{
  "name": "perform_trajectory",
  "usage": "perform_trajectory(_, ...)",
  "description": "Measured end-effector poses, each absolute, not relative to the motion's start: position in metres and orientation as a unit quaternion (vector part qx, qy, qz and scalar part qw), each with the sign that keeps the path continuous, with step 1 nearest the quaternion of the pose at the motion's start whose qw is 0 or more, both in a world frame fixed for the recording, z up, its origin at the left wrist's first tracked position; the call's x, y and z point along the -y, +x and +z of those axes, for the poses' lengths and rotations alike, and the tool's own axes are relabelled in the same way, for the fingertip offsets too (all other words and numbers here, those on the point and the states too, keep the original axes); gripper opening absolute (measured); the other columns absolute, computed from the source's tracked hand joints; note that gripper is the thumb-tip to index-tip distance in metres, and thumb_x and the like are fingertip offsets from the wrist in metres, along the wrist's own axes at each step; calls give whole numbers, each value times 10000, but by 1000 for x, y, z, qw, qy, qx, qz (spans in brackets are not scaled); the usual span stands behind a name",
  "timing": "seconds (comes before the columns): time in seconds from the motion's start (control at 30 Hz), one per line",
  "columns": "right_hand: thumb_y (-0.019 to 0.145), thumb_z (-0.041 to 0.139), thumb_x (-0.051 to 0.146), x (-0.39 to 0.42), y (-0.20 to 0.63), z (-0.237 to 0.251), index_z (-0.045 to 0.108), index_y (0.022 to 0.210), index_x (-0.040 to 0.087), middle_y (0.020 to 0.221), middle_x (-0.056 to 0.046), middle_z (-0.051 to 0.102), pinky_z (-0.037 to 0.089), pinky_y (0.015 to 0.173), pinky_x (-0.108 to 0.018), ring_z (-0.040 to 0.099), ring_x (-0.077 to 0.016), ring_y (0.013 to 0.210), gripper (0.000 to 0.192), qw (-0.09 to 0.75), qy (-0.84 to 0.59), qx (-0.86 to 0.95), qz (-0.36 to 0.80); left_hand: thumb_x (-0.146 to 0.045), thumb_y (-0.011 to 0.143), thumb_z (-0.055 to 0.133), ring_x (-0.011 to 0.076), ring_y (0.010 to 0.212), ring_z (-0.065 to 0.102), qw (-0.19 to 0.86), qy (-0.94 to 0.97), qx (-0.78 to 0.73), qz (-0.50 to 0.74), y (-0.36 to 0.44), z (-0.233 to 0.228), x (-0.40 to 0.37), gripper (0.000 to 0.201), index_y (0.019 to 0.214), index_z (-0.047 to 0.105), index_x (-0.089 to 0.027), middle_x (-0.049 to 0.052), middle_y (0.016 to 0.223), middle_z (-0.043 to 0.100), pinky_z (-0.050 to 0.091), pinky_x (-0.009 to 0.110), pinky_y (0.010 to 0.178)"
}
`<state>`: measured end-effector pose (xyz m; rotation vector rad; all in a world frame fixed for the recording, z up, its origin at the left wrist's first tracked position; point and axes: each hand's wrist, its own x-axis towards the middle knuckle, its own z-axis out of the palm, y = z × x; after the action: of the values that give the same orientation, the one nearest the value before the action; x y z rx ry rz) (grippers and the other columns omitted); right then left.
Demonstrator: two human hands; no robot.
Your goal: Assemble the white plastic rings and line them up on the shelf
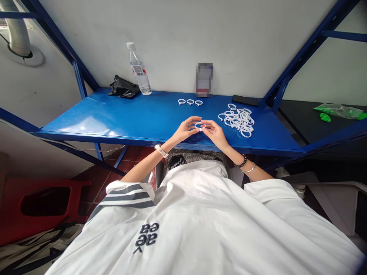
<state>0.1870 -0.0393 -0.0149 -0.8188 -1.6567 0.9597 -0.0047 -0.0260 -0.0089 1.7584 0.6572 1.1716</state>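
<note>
Between my two hands, over the front part of the blue table, is a white plastic ring (200,125) with a small tab at its near side. My left hand (187,129) pinches it from the left, and my right hand (214,133) grips it from the right. Fingertips of both hands meet around the tab, partly covering it. Farther back, three similar white rings (190,102) lie in a row. To the right of my right hand is a loose pile of white rings (239,120), many overlapping.
Against the wall stand a water bottle (140,74) and a blurred upright box (204,80). A black plastic bag (124,88) lies beside the bottle. Behind the pile rests a black phone (245,100). Blue metal posts (80,78) frame the table (129,118). A red stool (73,194) is lower left.
</note>
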Motion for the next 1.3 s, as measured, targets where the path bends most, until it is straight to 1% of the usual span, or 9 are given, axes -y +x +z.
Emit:
perform_trajectory(0.13,838,680,528,39,188,-14,632,1135,255,1220,-92,669,535,1014,-442,654,-251,1134,406,496,-338,695,397,-565,790,739,271,1204,592,439,711,-270,479,-4,-12,24,607,1232,582,-180,158,1351,582,532,360,936)
perform_trajectory(0.37,827,688,552,40,189,-13,640,1136,256,1239,-86,668,519,1034,-439,634,-257,1169,431,493,-338,693,404,-539,789,754,255,1156,618,437,709,-270,484,-4,-13,23,588,1219,580,-177,155,1311,603,555,320,872)
perform_trajectory(0.5,815,712,529,40,188,-12,637,1124,257,1217,-79,679,535,1010,-424,636,-250,1155,418,500,-330,687,411,-536,788,757,256,1150,622,435,708,-273,485,-4,-11,23,585,1214,585,-174,153,1308,606,560,315,862)
perform_trajectory(0.73,835,698,507,41,189,-11,631,1137,259,1280,-86,639,544,989,-410,624,-248,1154,396,497,-329,700,393,-555,808,729,226,1063,643,425,721,-279,471,-5,-11,24,593,1237,575,-176,149,1312,601,566,319,837)
perform_trajectory(1.03,856,677,477,39,191,-15,619,1160,272,1321,-80,588,569,932,-384,633,-218,1063,371,492,-325,714,378,-533,808,737,206,1017,637,425,724,-271,471,-5,-7,28,586,1251,577,-184,143,1314,592,560,295,801)
perform_trajectory(1.2,837,694,480,40,190,-13,610,1154,278,1323,-83,573,586,898,-374,638,-220,1056,384,498,-325,706,385,-514,808,743,201,1010,632,429,722,-270,471,-5,-5,30,580,1247,568,-178,146,1321,585,554,283,771)
perform_trajectory(1.3,830,691,502,41,189,-13,595,1183,284,1335,-86,568,590,887,-376,633,-229,1067,426,495,-333,705,385,-515,807,743,209,1019,632,428,722,-272,471,-5,-4,30,582,1248,568,-178,147,1310,591,551,290,777)
